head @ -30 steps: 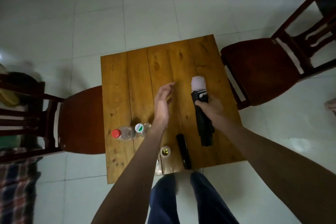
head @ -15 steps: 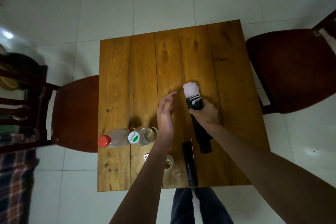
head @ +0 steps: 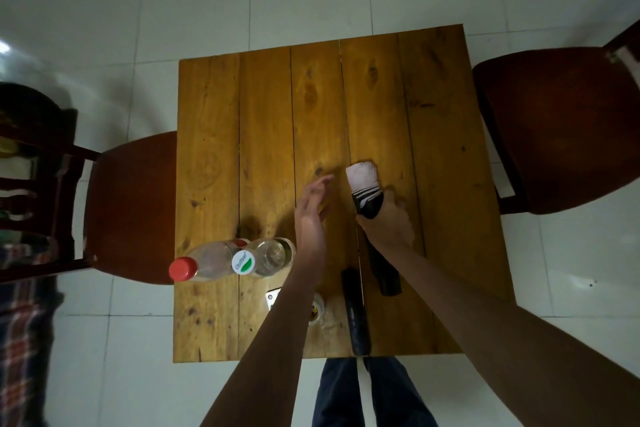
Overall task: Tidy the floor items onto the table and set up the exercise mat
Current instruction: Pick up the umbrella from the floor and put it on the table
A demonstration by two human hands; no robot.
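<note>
Two bottles [head: 221, 262] already sit at the table's [head: 207, 121] near-left edge; right hand [head: 386, 224] is clenched round a rolled sock bundle [head: 364, 190] pressed on the table toward its near-right; I'd lay it flat before letting go, so it doesn't roll; left hand [head: 311, 208] hovers open just beside it, holding nothing.

Far half of the table [head: 263, 107] lies bare; 2 bottles [head: 239, 258] crowd the near-left.
</note>
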